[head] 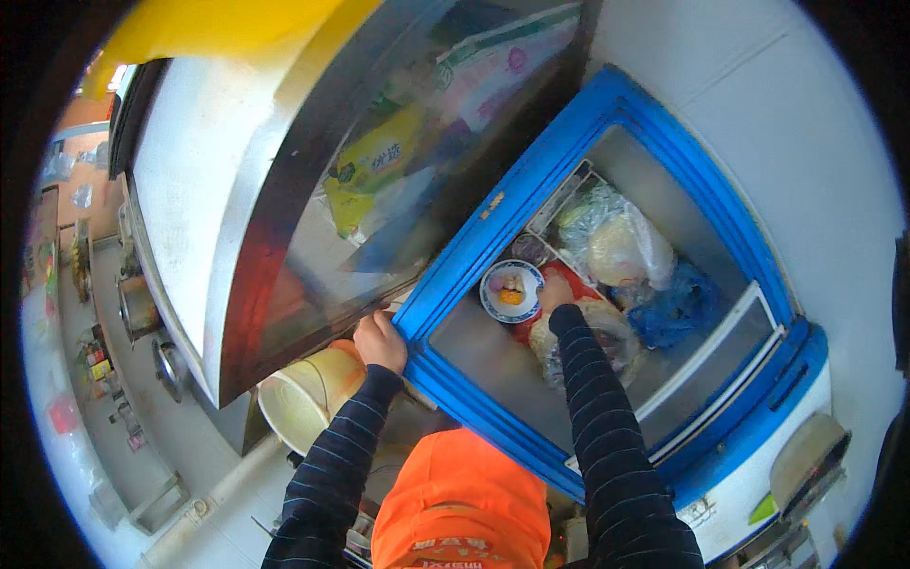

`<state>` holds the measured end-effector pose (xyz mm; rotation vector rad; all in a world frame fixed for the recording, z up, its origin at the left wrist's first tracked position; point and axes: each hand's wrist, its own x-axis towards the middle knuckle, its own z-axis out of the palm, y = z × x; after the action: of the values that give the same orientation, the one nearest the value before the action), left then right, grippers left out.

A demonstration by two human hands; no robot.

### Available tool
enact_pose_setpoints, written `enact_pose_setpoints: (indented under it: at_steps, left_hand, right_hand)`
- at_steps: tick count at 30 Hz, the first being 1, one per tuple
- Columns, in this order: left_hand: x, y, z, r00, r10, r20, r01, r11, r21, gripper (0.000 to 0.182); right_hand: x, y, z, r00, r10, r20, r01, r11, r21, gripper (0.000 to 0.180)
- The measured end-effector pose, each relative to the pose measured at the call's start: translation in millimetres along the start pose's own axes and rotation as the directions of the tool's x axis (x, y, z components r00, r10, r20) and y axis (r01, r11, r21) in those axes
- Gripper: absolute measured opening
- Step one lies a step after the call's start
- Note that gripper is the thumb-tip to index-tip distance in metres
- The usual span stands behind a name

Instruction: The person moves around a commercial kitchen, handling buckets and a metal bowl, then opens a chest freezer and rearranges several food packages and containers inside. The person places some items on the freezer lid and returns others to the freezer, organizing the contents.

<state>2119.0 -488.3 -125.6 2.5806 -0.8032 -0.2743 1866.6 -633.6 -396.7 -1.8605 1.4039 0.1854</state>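
Note:
Deep inside a chest freezer with a blue rim (462, 238), my right hand (556, 290) grips the edge of a white bowl with a blue-patterned rim (490, 307). Small yellow-orange and pinkish food pieces (510, 290) lie in the bowl. My left hand (380, 343) holds the freezer's outer left corner. Below my right forearm is a clear bag with pale contents (544, 341), partly hidden by the sleeve. Red material (579, 283) shows beside my right hand. Farther back are a clear bag of pale food (622, 249) and a blue plastic bag (672, 306).
A stainless-steel cabinet (245, 313) with bags behind its glassy side stands at the left. Beneath my left arm is a tilted pale bucket (291, 402). A white-framed sliding lid (700, 355) spans the freezer's right end. A round pan (807, 455) sits at far right.

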Motion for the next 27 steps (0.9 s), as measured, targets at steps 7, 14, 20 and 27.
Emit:
enact_pose_setpoints:
  at_steps: [7, 14, 20, 27]
  left_hand:
    - [0, 8, -3, 0.999, -0.031, 0.017, 0.031, 0.999, 0.011, 0.038]
    - [-1, 7, -4, 0.999, -0.038, 0.014, 0.038, 0.999, -0.029, 0.035]
    - [1, 2, -2, 1.000, -0.011, 0.007, 0.010, 1.000, 0.028, 0.033]
    - [-3, -3, 2, 1.000, -0.006, 0.003, 0.006, 1.000, 0.026, 0.031]
  right_hand:
    - [17, -6, 22, 0.993, 0.040, 0.110, -0.043, 0.999, 0.021, 0.044]
    - [17, -3, 19, 0.993, 0.079, 0.087, -0.070, 0.993, -0.098, 0.022]
    - [-16, -7, -38, 0.996, -0.007, 0.084, 0.018, 0.992, -0.125, 0.031]
    - [-132, -55, -141, 0.981, -0.034, -0.192, 0.071, 0.979, 0.192, 0.029]
